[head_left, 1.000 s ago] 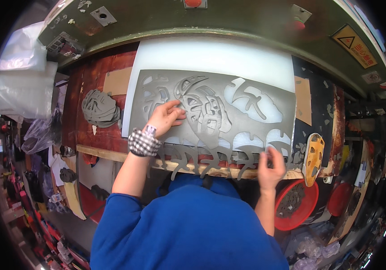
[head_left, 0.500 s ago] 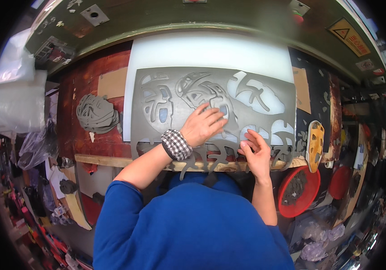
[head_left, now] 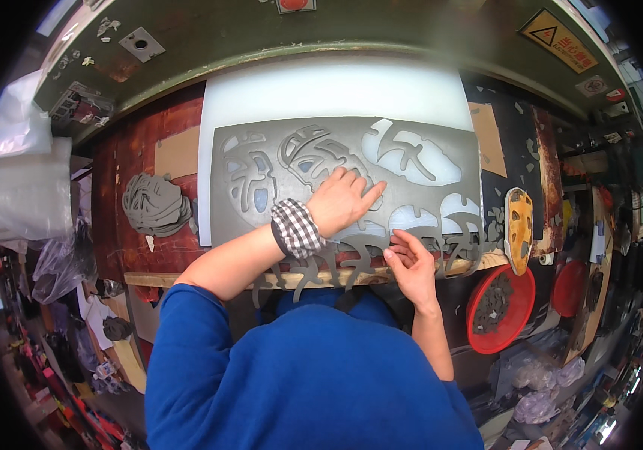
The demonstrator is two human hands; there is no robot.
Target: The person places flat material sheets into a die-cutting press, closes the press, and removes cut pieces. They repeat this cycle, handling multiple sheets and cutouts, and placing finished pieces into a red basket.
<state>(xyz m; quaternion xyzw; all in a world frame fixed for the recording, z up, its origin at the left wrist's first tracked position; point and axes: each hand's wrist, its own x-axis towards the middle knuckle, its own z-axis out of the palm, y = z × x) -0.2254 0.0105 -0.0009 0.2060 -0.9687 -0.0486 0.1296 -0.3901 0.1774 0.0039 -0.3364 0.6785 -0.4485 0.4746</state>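
A grey foam sheet with curved cut outlines lies on a white board. My left hand, a checked band at its wrist, is bent over a loose cut-out foam piece at the sheet's middle. Its fingers curl down onto the lower part of that piece; their tips are partly hidden. Nearer to me my right hand hovers by the sheet's near edge, fingers bent but apart, with nothing in it. Another cut outline keeps its pieces at left. At upper right an opening shows the white board.
A stack of grey foam cut-outs sits at left on the red-brown table. To the right are a yellow sole-shaped die and a red basin of grey scraps. A green machine beam spans the far side.
My left hand's fingers have gone from spread flat to curled over the cut-out piece. My right hand has shifted slightly toward me. The whole view has moved a little.
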